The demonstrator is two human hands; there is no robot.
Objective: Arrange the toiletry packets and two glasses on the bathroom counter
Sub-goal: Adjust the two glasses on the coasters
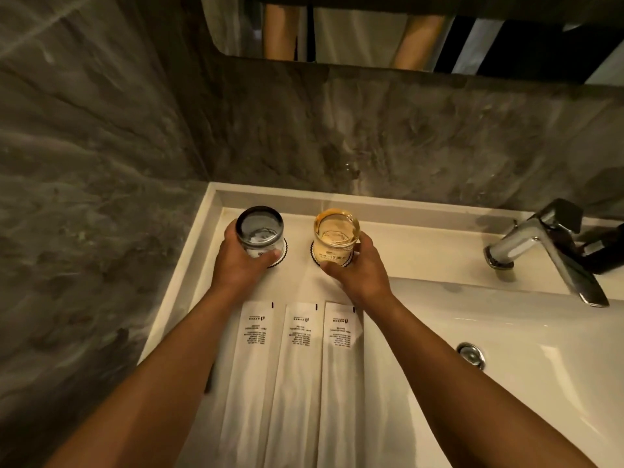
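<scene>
White ceramic makes up the bench I am working over, a raised-edge ledge running along the grey marble wall and dropping to a basin on its right side. My left hand is wrapped around a dark smoky drinking glass, thumb across its near side and fingers curled behind. That glass stands upright on a round white paper coaster with a dark scalloped edge, near the back left corner of the bench. My right hand is closed around an amber drinking glass, thumb low on its front and fingers round its right side. It stands upright on a second round coaster, just beside the first glass with a gap between them.

Nearer to me, three long white paper toiletry packets lie flat side by side, edges touching or slightly overlapping, printed ends pointing toward the glasses. My forearms pass over the outer two.

Further right, a chrome mixer tap leans over the basin, and a chrome overflow ring sits in the basin wall.
</scene>
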